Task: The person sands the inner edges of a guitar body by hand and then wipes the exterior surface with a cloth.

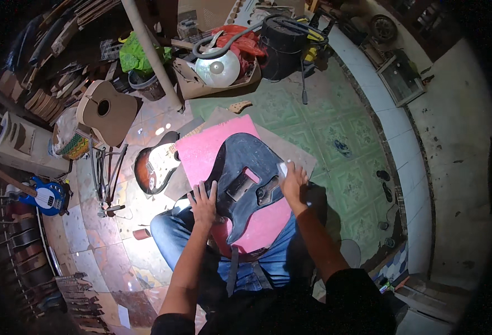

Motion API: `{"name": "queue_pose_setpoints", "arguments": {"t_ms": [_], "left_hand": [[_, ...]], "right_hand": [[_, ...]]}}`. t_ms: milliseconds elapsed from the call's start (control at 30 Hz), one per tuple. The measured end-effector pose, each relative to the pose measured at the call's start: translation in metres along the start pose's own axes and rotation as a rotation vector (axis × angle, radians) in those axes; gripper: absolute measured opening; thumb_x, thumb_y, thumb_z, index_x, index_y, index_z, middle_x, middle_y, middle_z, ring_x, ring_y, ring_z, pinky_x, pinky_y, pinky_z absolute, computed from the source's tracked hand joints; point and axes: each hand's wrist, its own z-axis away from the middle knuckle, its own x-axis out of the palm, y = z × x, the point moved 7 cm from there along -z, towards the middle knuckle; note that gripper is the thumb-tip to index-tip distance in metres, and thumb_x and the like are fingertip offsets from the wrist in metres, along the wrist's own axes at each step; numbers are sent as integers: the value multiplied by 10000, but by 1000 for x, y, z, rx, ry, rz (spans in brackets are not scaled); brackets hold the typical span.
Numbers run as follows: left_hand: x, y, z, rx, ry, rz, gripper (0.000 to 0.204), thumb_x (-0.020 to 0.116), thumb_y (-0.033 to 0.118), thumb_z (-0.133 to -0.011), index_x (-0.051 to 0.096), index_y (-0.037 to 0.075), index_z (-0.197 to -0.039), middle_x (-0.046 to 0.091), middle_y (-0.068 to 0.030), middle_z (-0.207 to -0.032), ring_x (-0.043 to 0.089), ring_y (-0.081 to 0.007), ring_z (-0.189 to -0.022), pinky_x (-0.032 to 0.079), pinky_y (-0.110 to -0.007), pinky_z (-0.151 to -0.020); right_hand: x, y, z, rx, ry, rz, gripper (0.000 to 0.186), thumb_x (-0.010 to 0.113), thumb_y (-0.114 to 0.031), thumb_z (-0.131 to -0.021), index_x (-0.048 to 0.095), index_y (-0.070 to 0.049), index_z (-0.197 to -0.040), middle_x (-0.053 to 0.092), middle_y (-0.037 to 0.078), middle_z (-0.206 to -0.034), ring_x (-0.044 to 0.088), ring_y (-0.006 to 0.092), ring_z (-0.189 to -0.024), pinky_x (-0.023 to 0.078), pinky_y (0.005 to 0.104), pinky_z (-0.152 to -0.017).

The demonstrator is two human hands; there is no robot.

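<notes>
A dark grey electric guitar body (246, 153) with dusty, scuffed paint lies flat over my lap, its cutouts facing up. Beneath it is a pink sheet (201, 148). My left hand (203, 206) rests with fingers spread at the body's left edge. At the right edge, my right hand (295, 181) is closed around a small white pad (282, 169) and presses it against the body's rim. Its exact kind is not clear, and the fingers partly cover it.
A sunburst electric guitar (155, 164) lies on the floor to the left, near an acoustic guitar body (105, 111) and a folded metal stand (105, 181). A black bucket (279, 47) and a cardboard box (215, 86) stand ahead. Sandals (385, 184) lie at right.
</notes>
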Motion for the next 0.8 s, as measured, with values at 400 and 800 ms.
{"name": "queue_pose_setpoints", "arguments": {"t_ms": [400, 800], "left_hand": [[-2, -92, 35, -227, -137, 597, 968, 842, 633, -656, 533, 193, -1461, 641, -190, -1227, 631, -432, -1064, 542, -524, -881], [12, 19, 97, -205, -271, 896, 948, 809, 532, -799, 423, 96, -1546, 520, -335, -1322, 628, -511, -1112, 544, -530, -913]], "right_hand": [[-20, 39, 62, 60, -297, -647, 483, 803, -269, -821, 605, -69, -1212, 704, 216, -1135, 665, 422, -1077, 525, 492, -924], [-15, -121, 74, -401, -202, -499, 459, 790, -114, -799, 600, -71, -1215, 624, 197, -1161, 588, 436, -1094, 480, 515, -928]]}}
